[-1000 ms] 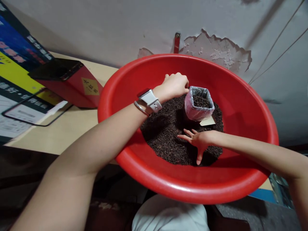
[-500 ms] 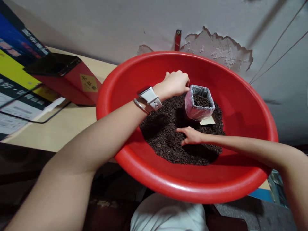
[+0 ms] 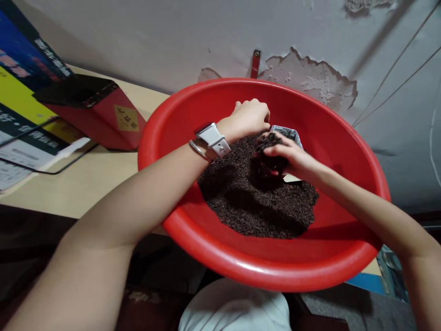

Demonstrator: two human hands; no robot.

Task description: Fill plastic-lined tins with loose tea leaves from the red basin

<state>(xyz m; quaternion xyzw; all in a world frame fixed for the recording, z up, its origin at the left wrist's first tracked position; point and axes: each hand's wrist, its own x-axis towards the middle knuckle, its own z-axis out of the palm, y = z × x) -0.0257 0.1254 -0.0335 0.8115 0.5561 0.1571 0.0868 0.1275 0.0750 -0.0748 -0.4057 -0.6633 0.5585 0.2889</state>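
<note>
A large red basin (image 3: 262, 271) holds a bed of dark, dry loose tea leaves (image 3: 262, 211). In it stands a small plastic-lined box (image 3: 292, 133), its clear liner folded over the rim, largely hidden by my right hand. My right hand (image 3: 287, 154) is cupped around a clump of tea leaves at the box's near left side. My left hand (image 3: 250, 117), with a white watch on its wrist, is bent down at the box's far left corner. Its fingers curl against the box, and their tips are hidden. A pale flap (image 3: 292, 178) sticks out under the box.
A red and black tea canister (image 3: 113, 117) stands left of the basin on a pale table (image 3: 113, 184). Behind it are printed cartons (image 3: 24, 92) and a black cord (image 3: 65, 171). A wall (image 3: 155, 37) with peeling paint rises close behind the basin.
My right hand has risen from the tea bed toward the box, now with a clump of tea leaves in it. My left hand has stayed beside the box.
</note>
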